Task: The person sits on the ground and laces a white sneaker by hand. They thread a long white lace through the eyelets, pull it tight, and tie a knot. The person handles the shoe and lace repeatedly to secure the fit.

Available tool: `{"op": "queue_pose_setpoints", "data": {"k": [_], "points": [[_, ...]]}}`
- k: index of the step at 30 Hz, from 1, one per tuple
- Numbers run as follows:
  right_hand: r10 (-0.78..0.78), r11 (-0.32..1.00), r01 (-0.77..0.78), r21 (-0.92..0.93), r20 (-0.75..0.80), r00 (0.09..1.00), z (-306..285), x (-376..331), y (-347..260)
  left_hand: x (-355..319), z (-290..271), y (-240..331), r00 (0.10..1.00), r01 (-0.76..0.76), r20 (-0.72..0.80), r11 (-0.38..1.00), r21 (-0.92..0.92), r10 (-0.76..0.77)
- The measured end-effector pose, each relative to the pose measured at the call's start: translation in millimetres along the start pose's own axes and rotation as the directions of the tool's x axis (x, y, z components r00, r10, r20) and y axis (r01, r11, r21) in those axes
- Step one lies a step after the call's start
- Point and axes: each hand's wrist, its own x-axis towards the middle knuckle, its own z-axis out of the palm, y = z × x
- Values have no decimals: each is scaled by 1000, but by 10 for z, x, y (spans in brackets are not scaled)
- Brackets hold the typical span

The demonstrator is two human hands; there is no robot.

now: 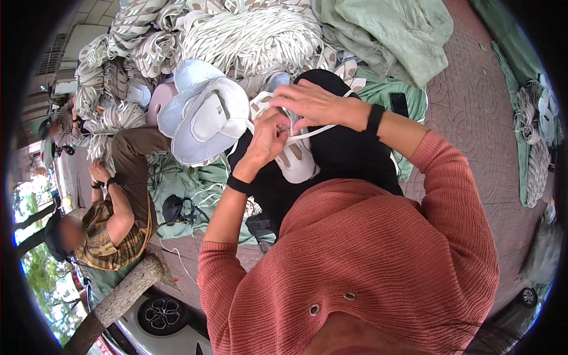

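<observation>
A white and beige shoe upper (296, 164) lies across my black-trousered lap, its rounded toe toward me. My left hand (265, 142) is closed at its lacing area, thumb and fingers pinched together. Just above and to the right, my right hand (310, 106) bends over the same spot with its fingers closed on a white shoelace (309, 135). The lace loops out to the right beneath my right wrist. My fingers partly hide the eyelets and the lace end. Beside my left hand rests a stack of pale blue-white shoe uppers (207, 121), linings showing.
Bundled shoe uppers and a heap of white laces (254, 41) pile up ahead. Green sacking (384, 35) lies at the far right, with a black phone (399, 105) below it. Leftward, a person (115, 219) sits working near a tree trunk (121, 302) and a parked car (165, 325).
</observation>
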Motion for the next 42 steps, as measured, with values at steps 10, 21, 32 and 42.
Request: {"op": "queue_pose_setpoints", "data": {"k": [10, 21, 32, 42], "points": [[-117, 993, 120, -17, 132, 984, -14, -79, 83, 23, -263, 322, 959, -258, 33, 812, 524, 283], [-106, 994, 102, 33, 171, 980, -142, -109, -3, -2109, -5049, 488, 580, 777, -614, -135, 615, 535], [-69, 997, 75, -35, 163, 984, -111, -14, -33, -3196, -5195, 160, 145, 714, -989, 687, 132, 39], [-142, 969, 179, -170, 206, 968, 468, 226, -805, -3111, -4712, -351, 430, -334, -684, 600, -727, -590]]}}
